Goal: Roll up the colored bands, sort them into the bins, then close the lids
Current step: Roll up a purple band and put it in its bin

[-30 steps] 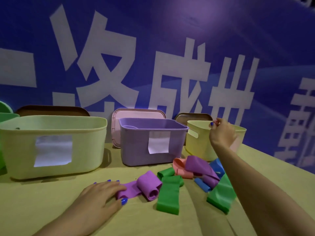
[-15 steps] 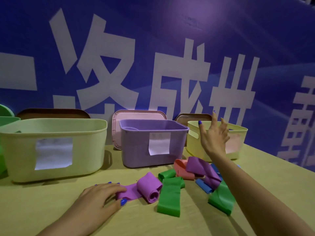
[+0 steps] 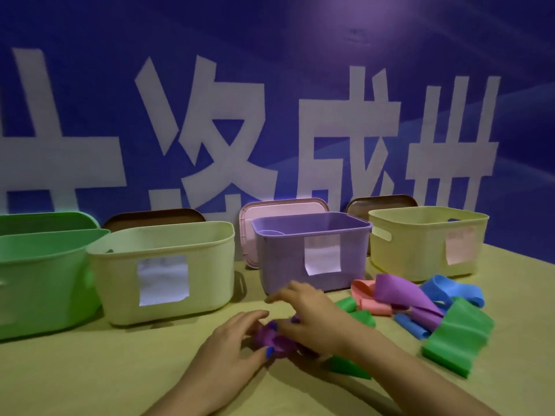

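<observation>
Both hands meet low in the centre of the tabletop (image 3: 90, 376) over a purple band (image 3: 271, 339), which lies partly rolled between them. The left hand (image 3: 231, 346) has its fingers curled over the roll from 7 o'clock, its thumb pressing the near side. The right hand (image 3: 312, 313) comes in from 4 o'clock with fingers bent onto the band's far side; motion blur hides how firmly it pinches.

Along the back stand 4 open bins, each with a paper label: a green bin (image 3: 39, 283) at 9 o'clock, a pale yellow-green bin (image 3: 210, 274) beside it, a purple bin (image 3: 285, 265) at 12 o'clock of the hands, and a yellow bin (image 3: 420, 250) at 2 o'clock. Behind them lean lids: a brown lid (image 3: 153, 217), a pink lid (image 3: 270, 208) and another brown lid (image 3: 381, 202).

At 3 o'clock of the hands lies a loose heap: a pink band (image 3: 368, 298), a second purple band (image 3: 399, 295), a blue band (image 3: 450, 291) and a green band (image 3: 456, 340). Another green band (image 3: 350, 367) shows under the right wrist.
</observation>
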A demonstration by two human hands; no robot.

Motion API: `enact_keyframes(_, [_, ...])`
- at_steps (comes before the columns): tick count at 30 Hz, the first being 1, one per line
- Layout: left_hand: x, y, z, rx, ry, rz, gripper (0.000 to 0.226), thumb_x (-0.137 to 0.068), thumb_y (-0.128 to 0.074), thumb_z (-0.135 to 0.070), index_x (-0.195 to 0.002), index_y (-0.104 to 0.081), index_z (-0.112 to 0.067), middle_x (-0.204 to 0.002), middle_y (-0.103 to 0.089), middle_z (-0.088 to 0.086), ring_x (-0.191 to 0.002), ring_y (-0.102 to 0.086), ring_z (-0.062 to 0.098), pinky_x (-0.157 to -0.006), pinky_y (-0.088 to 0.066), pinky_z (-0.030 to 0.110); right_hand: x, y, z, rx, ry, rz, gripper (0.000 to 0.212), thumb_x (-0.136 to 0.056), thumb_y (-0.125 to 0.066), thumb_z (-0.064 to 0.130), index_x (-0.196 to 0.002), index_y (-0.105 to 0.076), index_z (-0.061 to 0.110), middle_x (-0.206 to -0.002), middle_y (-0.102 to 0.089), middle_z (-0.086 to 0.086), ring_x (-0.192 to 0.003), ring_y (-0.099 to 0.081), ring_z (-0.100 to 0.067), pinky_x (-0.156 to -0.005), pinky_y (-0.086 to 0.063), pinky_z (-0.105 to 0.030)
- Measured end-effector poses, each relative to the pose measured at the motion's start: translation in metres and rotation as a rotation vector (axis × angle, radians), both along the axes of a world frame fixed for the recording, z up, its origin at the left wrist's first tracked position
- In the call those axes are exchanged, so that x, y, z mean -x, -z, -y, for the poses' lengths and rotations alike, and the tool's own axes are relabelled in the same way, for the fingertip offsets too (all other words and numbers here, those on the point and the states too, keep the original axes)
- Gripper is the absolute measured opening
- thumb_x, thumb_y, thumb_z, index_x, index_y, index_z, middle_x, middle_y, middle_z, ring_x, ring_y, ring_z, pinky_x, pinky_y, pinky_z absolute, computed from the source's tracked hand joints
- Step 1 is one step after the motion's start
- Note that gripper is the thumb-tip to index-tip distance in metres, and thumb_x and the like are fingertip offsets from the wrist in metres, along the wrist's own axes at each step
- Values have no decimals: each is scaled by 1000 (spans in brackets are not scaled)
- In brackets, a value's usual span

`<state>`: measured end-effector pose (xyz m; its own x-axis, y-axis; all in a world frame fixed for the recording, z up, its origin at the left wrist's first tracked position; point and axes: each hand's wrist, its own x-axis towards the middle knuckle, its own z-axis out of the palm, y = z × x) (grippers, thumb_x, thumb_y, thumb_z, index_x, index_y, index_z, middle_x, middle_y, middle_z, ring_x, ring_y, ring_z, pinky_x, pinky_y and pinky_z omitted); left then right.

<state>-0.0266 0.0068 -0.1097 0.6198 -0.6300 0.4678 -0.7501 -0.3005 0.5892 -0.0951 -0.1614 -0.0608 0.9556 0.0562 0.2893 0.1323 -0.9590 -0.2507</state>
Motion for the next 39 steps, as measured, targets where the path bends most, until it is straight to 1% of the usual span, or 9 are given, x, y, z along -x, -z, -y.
enact_keyframes(5, [0,2,0,24,-39,56,49,-78,-68,-20,-115,-46,-45,-95,-54,-22,-98,-51,-8,-80,-42,4,10,0,13,6,38,-270,78,-77,-70,49,-142,-28,38,-141,-33,6,-127,-34,-15,-107,-36,-35])
enact_keyframes(10, [3,-1,-5,117,-38,127,27,-65,-55,-16,-79,-56,-38,-90,-52,-19,-84,-48,-2,-65,-41,10,6,-1,33,-52,157,-88,78,-77,-74,29,-141,-30,29,-137,-35,0,-125,-39,-18,-104,-37,-29])
enact_keyframes(18, [11,-13,-13,354,1,-196,16,-65,-55,-16,-72,-64,-28,-45,-32,-7,-46,-31,4,-50,-27,17,1,-1,46,-843,297,-16,44,-78,-72,17,-112,-44,19,-102,-57,-4,-92,-61,-17,-79,-55,-31])
enact_keyframes(25, [29,-30,-22,370,349,-869,36,-55,-70,-30,-72,-64,1,-41,-28,3,-26,-25,10,-35,-27,14,-1,8,24,-1168,182,-165,7,-87,-64,16,-83,-69,13,-80,-61,-7,-72,-55,-16,-60,-44,-28])
enact_keyframes(27, [29,-28,-19,348,263,-760,37,-59,-72,-36,-76,-66,-4,-42,-29,5,-26,-26,11,-35,-34,18,0,9,16,-1299,131,-167,13,-89,-60,13,-84,-70,7,-77,-59,-11,-69,-54,-17,-60,-43,-27])
enact_keyframes(29, [26,-23,-16,340,88,-405,38,-53,-71,-52,-81,-69,-26,-50,-39,-2,-37,-36,10,-44,-39,23,2,9,7,-1319,94,-189,14,-90,-56,12,-82,-65,6,-75,-53,-13,-65,-50,-18,-56,-40,-27])
enact_keyframes(32, [25,-18,-15,234,56,-49,57,-52,-68,-75,-103,-59,-52,-86,-54,-17,-75,-56,5,-67,-45,17,8,9,-10,-1442,29,-328,5,-87,-56,16,-85,-57,12,-72,-47,-11,-63,-48,-20,-56,-41,-30])
enact_keyframes(34, [29,-21,-11,194,68,-20,59,-51,-66,-79,-103,-60,-52,-98,-51,-20,-94,-55,5,-74,-44,13,10,9,-18,-1533,-14,-423,9,-88,-55,22,-84,-57,14,-67,-49,-7,-59,-51,-16,-54,-43,-27])
enact_keyframes(39, [32,-22,-6,359,34,-214,24,-54,-76,-46,-76,-71,-37,-88,-63,-11,-70,-62,6,-60,-49,17,2,18,-21,-1518,4,-510,47,-80,-58,57,-95,-59,13,-82,-59,-11,-74,-59,-21,-74,-48,-33])
